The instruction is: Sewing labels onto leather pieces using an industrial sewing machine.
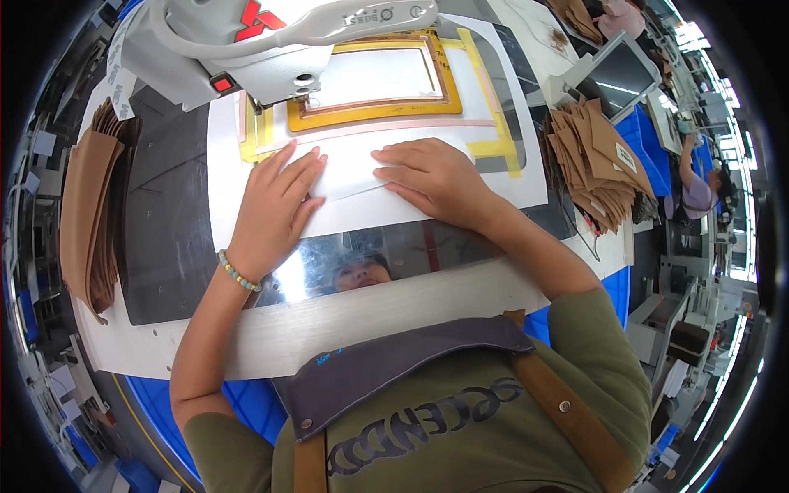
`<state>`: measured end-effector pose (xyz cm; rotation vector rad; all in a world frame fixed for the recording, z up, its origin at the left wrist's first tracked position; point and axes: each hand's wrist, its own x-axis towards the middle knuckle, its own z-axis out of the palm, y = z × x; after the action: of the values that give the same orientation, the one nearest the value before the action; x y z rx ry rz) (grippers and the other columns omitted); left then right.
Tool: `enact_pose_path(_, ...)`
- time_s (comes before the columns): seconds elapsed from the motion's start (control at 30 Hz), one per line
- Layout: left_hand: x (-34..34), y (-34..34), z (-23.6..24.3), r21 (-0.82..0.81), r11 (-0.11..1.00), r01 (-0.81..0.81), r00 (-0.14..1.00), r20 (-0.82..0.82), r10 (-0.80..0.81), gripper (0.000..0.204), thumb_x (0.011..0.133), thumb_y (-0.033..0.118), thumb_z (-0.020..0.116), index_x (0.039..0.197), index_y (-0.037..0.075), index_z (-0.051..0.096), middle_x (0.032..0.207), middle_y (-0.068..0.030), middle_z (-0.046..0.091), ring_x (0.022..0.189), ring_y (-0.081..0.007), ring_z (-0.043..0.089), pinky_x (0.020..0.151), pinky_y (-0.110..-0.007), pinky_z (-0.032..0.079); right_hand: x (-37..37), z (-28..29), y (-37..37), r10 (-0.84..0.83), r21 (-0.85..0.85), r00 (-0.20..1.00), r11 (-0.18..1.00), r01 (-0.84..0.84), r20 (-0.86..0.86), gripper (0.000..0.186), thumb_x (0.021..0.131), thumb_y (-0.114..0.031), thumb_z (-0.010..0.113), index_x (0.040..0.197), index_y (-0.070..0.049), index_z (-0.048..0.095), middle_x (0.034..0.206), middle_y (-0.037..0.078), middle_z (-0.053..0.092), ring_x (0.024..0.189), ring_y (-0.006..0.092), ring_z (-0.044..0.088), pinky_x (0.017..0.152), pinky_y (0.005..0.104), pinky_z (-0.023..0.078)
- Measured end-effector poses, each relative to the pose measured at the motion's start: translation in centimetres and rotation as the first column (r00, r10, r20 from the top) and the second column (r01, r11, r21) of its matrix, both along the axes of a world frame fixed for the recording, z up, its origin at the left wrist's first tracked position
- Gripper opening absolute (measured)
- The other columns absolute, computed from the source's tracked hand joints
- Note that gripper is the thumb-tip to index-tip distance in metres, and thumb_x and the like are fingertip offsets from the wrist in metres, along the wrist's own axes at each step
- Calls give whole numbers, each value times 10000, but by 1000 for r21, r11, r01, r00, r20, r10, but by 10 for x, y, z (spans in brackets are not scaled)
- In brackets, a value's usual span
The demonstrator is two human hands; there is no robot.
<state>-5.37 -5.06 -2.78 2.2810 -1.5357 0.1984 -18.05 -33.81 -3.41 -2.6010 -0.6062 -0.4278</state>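
A white sheet-like piece (pixel 352 174) lies between my hands on a larger white sheet (pixel 246 197), its near edge slightly raised. My left hand (pixel 278 197), with a beaded bracelet at the wrist, rests its outstretched fingers on the left side of that piece. From the other side my right hand (pixel 436 177) lays its spread fingers across the right part. Just beyond the fingertips is a yellow frame (pixel 378 115) with a copper-coloured inner rim, under the sewing machine head (pixel 246 70). Pink and yellow tape strips (pixel 508 148) border the frame. What lies beneath my palms is hidden.
Stacked brown pieces stand at the left (pixel 90 205), and another brown stack (pixel 592 160) lies at the right. Behind the right stack is a tilted screen (pixel 616 74). A shiny metal plate (pixel 394 259) lies before my hands. Another person (pixel 699 185) works at the far right.
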Motion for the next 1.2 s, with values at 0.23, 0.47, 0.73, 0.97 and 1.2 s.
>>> enact_pose_path(0.23, 33, 56, 16, -164, 976, -144, 988, 23, 150, 399, 936, 3, 729, 1329, 68, 717, 1286, -100, 747, 1253, -332, 681, 1048, -438, 528, -31, 89, 27, 58, 114, 966, 989, -89, 251, 207, 951, -113, 777, 1150, -65, 740, 1302, 142, 741, 1224, 364, 682, 988, 452, 569)
enact_pose_path(0.47, 144, 205, 41, -221, 798, -562, 630, 511, 585, 382, 972, 58, 698, 1354, 62, 693, 1347, -116, 706, 1193, -348, 680, 1006, -454, 570, -92, 185, 52, 384, -249, 67, 710, -658, 921, 486, 1134, -308, 521, 1519, -11, 540, 1693, 145, 443, 1585, 330, 335, 1300, 558, 275)
enact_pose_path(0.73, 179, 296, 26, 11, 642, -767, 559, 502, 660, 318, 984, 96, 685, 1297, 55, 723, 1300, -79, 691, 1155, -327, 684, 957, -447, 590, -78, 192, 104, 30, -71, -93, 875, -479, 995, 415, 1106, -262, 557, 1423, -1, 613, 1581, 179, 562, 1477, 381, 453, 1221, 542, 364)
enact_pose_path(0.97, 210, 297, 27, -62, 469, -881, 452, 181, 874, 210, 988, 138, 744, 1156, 28, 804, 1085, -86, 799, 992, -290, 747, 882, -368, 580, -96, 177, 90, 215, -176, 24, 857, -484, 976, 357, 1096, -237, 572, 1384, -41, 651, 1626, 142, 518, 1461, 329, 466, 1174, 500, 402)
enact_pose_path(1.2, 233, 311, 83, -639, 238, -731, 571, -383, 726, 242, 989, 189, 807, 1141, 1, 813, 1007, -26, 809, 881, -87, 698, 836, -241, 538, -49, 131, 83, 292, -123, 394, 908, -400, 872, 322, 997, -299, 718, 1290, -165, 703, 1248, 18, 699, 1080, 181, 660, 892, 363, 534)
